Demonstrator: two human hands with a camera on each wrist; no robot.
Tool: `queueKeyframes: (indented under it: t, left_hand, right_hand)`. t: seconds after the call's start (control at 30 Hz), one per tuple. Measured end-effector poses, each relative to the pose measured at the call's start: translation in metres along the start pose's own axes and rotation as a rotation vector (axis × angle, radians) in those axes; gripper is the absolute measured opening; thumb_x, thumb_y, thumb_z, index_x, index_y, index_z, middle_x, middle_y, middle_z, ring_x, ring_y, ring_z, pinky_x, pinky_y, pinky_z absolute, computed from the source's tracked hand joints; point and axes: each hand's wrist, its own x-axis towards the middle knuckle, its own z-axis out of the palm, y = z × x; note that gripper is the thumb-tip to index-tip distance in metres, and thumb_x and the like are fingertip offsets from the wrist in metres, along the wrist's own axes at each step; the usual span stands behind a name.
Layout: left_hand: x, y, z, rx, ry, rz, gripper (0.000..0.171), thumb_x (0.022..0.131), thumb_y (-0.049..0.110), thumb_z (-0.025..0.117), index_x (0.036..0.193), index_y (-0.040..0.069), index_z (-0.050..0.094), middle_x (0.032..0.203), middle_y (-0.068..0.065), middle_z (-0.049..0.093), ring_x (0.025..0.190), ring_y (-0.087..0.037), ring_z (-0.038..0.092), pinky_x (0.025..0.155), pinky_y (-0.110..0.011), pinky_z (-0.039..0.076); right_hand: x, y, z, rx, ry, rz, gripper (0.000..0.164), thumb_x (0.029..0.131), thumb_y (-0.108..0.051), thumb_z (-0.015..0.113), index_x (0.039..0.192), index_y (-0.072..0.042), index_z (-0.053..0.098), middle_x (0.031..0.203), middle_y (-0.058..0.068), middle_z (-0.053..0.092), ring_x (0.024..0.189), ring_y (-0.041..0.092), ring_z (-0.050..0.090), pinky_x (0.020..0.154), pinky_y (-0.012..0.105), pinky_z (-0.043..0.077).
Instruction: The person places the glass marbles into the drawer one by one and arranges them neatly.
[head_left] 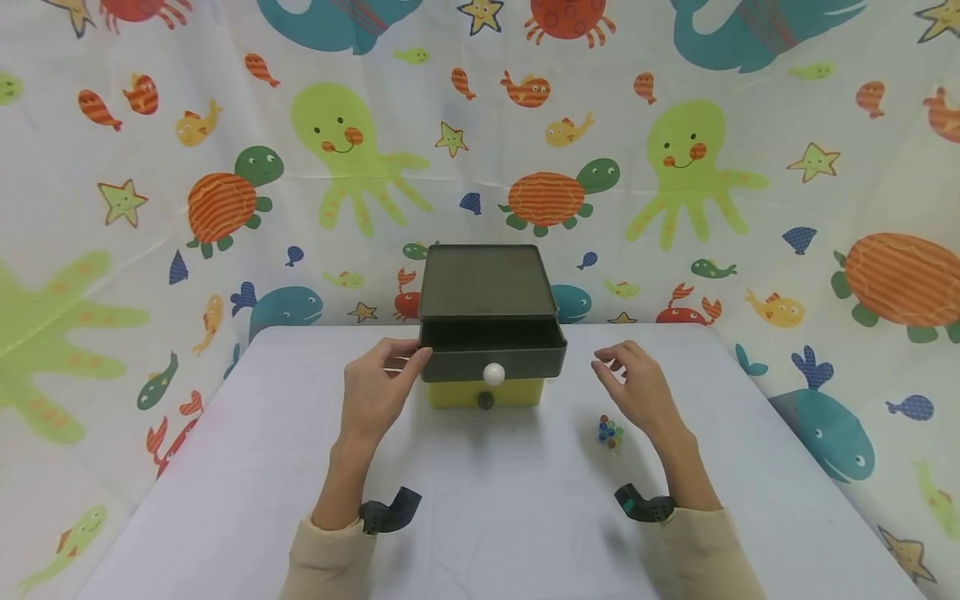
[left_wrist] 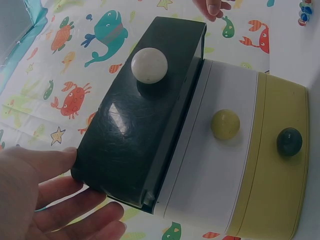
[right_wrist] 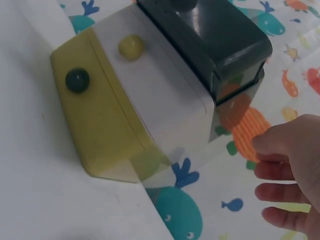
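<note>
A small drawer cabinet (head_left: 486,282) has a dark green top, a white middle drawer (left_wrist: 210,160) and a yellow bottom drawer (right_wrist: 107,125). Its dark green top drawer (head_left: 525,363), with a white knob (head_left: 493,374), is pulled out. At that drawer's left front corner is my left hand (head_left: 377,390); the thumb and index fingertips touch the edge, the other fingers loosely extended. My right hand (head_left: 637,387) hovers to the right of the cabinet, apart from it, holding nothing, its fingers slightly bent. Below it lies a cluster of small coloured marbles (head_left: 611,433).
The cabinet stands on a white table (head_left: 480,500) near its back edge. Behind and at the sides hangs a white cloth (head_left: 465,225) printed with sea animals. A dark strap device (head_left: 390,510) sits on each wrist.
</note>
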Motion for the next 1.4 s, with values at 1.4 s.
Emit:
queueKeyframes:
  t: [1.4]
  left_hand:
    - [0.001,0.0,0.0,-0.004,-0.001,0.007,0.032,0.093,0.03,0.073,0.114,0.006,0.071,0.108,-0.008,0.077,0.09,-0.022,0.073,0.081,-0.04,0.062]
  right_hand:
    - [-0.004,0.056,0.008,0.035,-0.293,0.108,0.027,0.095,-0.022,0.069,0.115,-0.004,0.069,0.111,0.014,0.068,0.098,0.026,0.062,0.084,0.037,0.057]
